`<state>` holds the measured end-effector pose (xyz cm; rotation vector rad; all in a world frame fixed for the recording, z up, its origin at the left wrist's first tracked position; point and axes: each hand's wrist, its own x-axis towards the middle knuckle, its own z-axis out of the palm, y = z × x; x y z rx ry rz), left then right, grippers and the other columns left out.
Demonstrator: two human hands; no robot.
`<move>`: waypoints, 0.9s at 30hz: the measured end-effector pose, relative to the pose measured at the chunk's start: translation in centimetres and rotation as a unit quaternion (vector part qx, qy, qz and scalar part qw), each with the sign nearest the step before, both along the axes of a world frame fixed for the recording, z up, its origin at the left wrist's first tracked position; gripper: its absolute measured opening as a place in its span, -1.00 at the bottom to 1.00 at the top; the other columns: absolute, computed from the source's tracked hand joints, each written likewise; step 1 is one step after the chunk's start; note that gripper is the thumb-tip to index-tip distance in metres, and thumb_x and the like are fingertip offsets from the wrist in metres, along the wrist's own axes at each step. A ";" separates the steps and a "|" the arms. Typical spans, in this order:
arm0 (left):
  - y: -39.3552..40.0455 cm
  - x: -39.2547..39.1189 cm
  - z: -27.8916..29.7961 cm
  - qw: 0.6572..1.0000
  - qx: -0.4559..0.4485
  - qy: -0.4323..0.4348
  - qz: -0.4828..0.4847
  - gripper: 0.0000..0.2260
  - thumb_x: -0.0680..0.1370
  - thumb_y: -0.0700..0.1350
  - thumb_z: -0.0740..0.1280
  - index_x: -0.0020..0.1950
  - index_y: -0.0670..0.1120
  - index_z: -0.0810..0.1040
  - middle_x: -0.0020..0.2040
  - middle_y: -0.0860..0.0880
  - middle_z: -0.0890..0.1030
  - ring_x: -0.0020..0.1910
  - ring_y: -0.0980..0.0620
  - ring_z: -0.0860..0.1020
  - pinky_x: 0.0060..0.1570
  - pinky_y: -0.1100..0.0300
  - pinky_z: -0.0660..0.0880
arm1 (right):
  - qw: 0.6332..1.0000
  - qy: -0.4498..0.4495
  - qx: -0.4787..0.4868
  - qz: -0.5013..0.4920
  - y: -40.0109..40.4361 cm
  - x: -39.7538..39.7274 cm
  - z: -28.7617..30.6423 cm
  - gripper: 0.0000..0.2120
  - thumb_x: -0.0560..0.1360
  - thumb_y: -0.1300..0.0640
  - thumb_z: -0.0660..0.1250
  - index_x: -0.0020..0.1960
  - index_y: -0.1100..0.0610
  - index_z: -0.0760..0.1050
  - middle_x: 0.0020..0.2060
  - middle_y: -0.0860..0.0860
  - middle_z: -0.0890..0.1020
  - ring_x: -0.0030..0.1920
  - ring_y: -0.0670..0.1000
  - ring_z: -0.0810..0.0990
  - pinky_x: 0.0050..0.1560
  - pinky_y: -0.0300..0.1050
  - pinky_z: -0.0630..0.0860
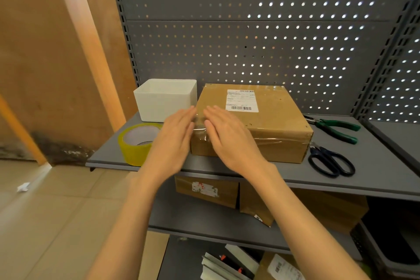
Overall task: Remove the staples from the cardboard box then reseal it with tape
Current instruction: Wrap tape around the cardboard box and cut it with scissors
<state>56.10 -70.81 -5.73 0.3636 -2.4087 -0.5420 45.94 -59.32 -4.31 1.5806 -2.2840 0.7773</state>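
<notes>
Cardboard box [252,120] lies flat on grey shelf [341,179], clear tape glinting over near-left corner. Head view: left hand [175,141] and right hand [229,136] at that corner, fingers [213,112] straight and spread, gripping nothing; likely pressing tape flat to seal. Tape roll [138,141] just left of box, white bin [166,99] behind. Pliers [334,128] and scissors [329,161] at right, apart from box. Nothing blocks hands.

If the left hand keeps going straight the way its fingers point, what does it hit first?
Probably the box. The left hand lies flat, open, fingers aimed up and right at the box's taped near-left corner, seemingly at or touching its left side. The white bin sits just behind; depth is unclear.
</notes>
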 end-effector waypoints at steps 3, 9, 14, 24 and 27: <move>-0.3 -1.2 0.0 0.998 0.022 -0.044 -0.030 -0.61 0.65 -0.11 0.05 0.49 -0.10 0.20 0.49 -0.03 0.25 0.46 0.07 0.19 0.46 0.15 0.09 | 0.998 0.038 0.056 -0.003 -0.8 0.0 -0.7 -0.52 0.64 -0.03 -0.08 0.50 0.15 0.08 0.49 0.05 0.18 0.49 -0.03 0.08 0.44 -0.20 -0.10; -0.8 -1.2 -0.4 0.998 0.043 -0.036 -0.038 -0.63 0.65 -0.10 0.03 0.47 -0.08 0.25 0.45 -0.02 0.33 0.41 0.08 0.29 0.42 0.06 0.21 | 0.993 0.098 0.060 -0.033 -0.4 -0.2 -1.6 -0.53 0.64 -0.03 -0.09 0.50 0.14 0.11 0.48 0.04 0.20 0.49 -0.03 0.11 0.44 -0.18 -0.08; -1.1 -1.3 -0.1 0.994 0.090 -0.038 -0.041 -0.64 0.65 -0.09 0.03 0.45 -0.08 0.28 0.44 -0.02 0.34 0.40 0.08 0.29 0.42 0.10 0.20 | 0.999 0.031 0.017 -0.009 0.1 -0.4 -1.0 -0.59 0.65 0.04 -0.03 0.45 0.13 0.24 0.43 0.01 0.31 0.46 -0.07 0.19 0.41 -0.26 -0.03; -2.4 -1.5 0.8 0.990 0.119 -0.025 -0.070 -0.65 0.56 -0.06 0.24 0.35 -0.07 0.46 0.33 -0.01 0.48 0.33 0.07 0.40 0.35 0.14 0.31 | 0.989 0.110 -0.019 -0.102 -0.9 -1.4 -0.9 -0.64 0.58 -0.13 0.11 0.22 0.01 0.53 0.08 -0.02 0.62 0.08 0.05 0.50 0.07 -0.06 0.31; -2.6 -1.5 0.2 0.989 0.124 0.006 -0.075 -0.65 0.55 -0.08 0.27 0.33 -0.06 0.47 0.32 -0.01 0.49 0.32 0.09 0.41 0.36 0.10 0.31 | 0.969 0.191 -0.078 -0.132 -1.1 -1.6 -2.0 -0.67 0.54 -0.11 0.18 0.10 0.04 0.60 -0.03 -0.01 0.66 -0.07 0.07 0.56 -0.07 -0.04 0.43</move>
